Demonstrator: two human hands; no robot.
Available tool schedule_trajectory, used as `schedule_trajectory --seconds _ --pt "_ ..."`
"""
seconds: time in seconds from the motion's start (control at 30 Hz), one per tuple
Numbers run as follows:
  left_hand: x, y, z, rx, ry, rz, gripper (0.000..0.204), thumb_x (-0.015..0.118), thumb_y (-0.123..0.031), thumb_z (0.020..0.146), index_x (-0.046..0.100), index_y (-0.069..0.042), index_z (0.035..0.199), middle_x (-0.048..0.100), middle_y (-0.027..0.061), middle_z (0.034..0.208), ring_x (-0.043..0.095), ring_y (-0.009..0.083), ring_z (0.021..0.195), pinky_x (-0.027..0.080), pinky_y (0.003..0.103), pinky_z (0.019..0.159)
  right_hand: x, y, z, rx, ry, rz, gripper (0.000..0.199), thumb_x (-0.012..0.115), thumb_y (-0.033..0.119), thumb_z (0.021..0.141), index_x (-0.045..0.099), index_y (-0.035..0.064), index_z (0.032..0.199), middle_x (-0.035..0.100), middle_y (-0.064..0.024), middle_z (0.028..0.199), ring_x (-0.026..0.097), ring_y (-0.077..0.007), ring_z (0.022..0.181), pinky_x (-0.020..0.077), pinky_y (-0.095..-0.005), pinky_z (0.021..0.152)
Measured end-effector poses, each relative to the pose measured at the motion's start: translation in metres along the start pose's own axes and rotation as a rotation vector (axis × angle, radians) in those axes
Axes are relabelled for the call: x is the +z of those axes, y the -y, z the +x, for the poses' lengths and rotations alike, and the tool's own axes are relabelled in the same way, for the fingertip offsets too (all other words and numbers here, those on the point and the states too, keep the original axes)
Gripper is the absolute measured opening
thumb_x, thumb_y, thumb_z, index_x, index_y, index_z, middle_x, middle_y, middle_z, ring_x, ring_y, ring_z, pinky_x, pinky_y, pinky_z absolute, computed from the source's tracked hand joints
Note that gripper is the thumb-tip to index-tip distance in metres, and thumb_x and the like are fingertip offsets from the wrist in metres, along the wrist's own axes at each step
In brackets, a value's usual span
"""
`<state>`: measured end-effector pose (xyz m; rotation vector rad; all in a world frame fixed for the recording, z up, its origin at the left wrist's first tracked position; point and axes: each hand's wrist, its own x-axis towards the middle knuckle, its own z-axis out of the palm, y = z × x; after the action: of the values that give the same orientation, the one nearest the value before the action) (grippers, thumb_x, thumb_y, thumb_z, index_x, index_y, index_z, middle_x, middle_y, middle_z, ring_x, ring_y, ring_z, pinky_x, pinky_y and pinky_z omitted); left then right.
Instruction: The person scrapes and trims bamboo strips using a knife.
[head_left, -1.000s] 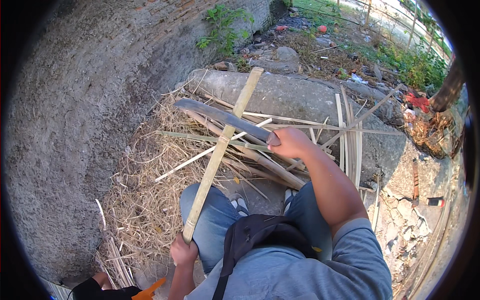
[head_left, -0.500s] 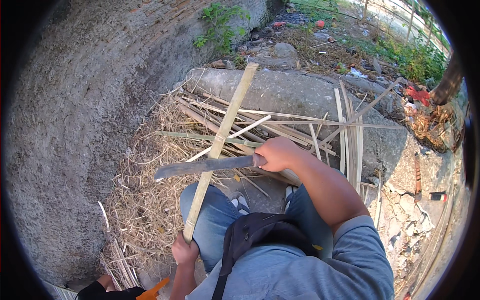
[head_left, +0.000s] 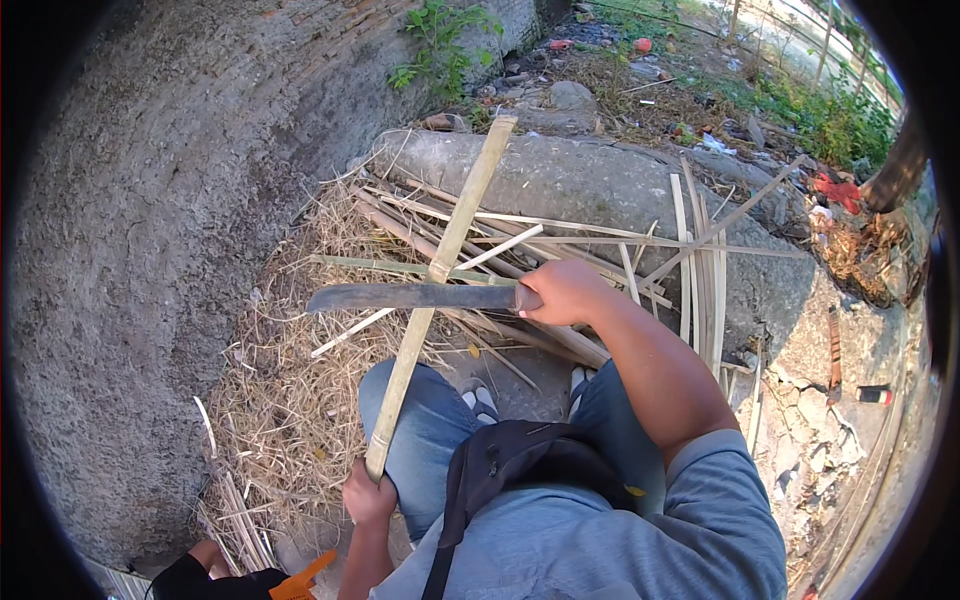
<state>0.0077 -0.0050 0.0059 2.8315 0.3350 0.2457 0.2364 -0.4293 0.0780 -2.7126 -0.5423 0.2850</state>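
My left hand [head_left: 371, 493] is closed around the near end of a long bamboo strip [head_left: 402, 385]. The strip slants up and away, crossing beside my left knee. In my right hand [head_left: 562, 292] is a machete [head_left: 420, 296], gripped by its handle. Its dark, broad blade points left and lies across the strip near a node; whether it touches the bamboo I cannot tell. Beyond and beneath them, a pile of split bamboo strips [head_left: 400, 228] rests against a long stone block [head_left: 570, 180].
Dry shavings [head_left: 290, 400] cover the ground at left, beside a rough wall [head_left: 140, 270]. Several pale strips [head_left: 709, 280] lean on the block at right. A second long tool [head_left: 834, 350] and a small dark-and-red object [head_left: 874, 395] lie further right. A person's dark sleeve [head_left: 185, 580] shows at lower left.
The machete and my right hand have moved up and away along the strip, and the blade is now more level. My left hand holds the strip nearly where it was.
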Motion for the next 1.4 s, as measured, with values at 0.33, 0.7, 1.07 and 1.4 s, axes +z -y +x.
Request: schedule_trajectory --seconds 0.33,0.7,1.07,1.4 --pt "0.0027 0.0017 0.0010 0.047 -0.009 0.020 0.023 0.057 -0.007 0.072 0.063 -0.003 0.094 0.064 0.0250 0.072 0.064 0.0486 0.067 0.051 0.057 0.065 -0.0001 -0.0016 0.0012 -0.012 0.008 -0.001 0.038 0.074 0.043 0.083 0.071 0.0106 0.100 0.074 -0.0132 0.099 0.070 -0.0358 0.095 0.0557 -0.0486 0.080" --pt "0.0013 -0.0016 0.0011 0.027 -0.011 -0.016 0.024 0.055 -0.007 0.070 0.061 -0.001 0.092 0.064 0.0262 0.073 0.064 0.0497 0.068 0.051 0.057 0.066 0.0074 -0.0073 0.0045 -0.043 0.009 0.027 0.040 0.074 0.045 0.084 0.070 0.0102 0.102 0.073 -0.0145 0.096 0.070 -0.0369 0.095 0.0545 -0.0495 0.079" --pt "0.0050 0.0051 0.0016 0.025 -0.003 -0.015 0.026 0.055 -0.008 0.069 0.061 -0.001 0.093 0.064 0.0267 0.074 0.064 0.0505 0.069 0.051 0.058 0.067 0.0075 -0.0072 0.0045 -0.045 0.012 0.062 0.036 0.074 0.044 0.084 0.070 0.0105 0.098 0.073 -0.0150 0.092 0.070 -0.0377 0.092 0.0539 -0.0501 0.078" --pt "0.0074 0.0074 0.0013 0.018 -0.007 0.000 0.023 0.057 -0.009 0.071 0.061 -0.002 0.093 0.064 0.0269 0.074 0.063 0.0505 0.069 0.051 0.059 0.068 0.0045 -0.0041 0.0044 -0.039 0.031 0.061 0.038 0.074 0.044 0.083 0.071 0.0103 0.100 0.073 -0.0153 0.095 0.070 -0.0375 0.094 0.0540 -0.0502 0.080"
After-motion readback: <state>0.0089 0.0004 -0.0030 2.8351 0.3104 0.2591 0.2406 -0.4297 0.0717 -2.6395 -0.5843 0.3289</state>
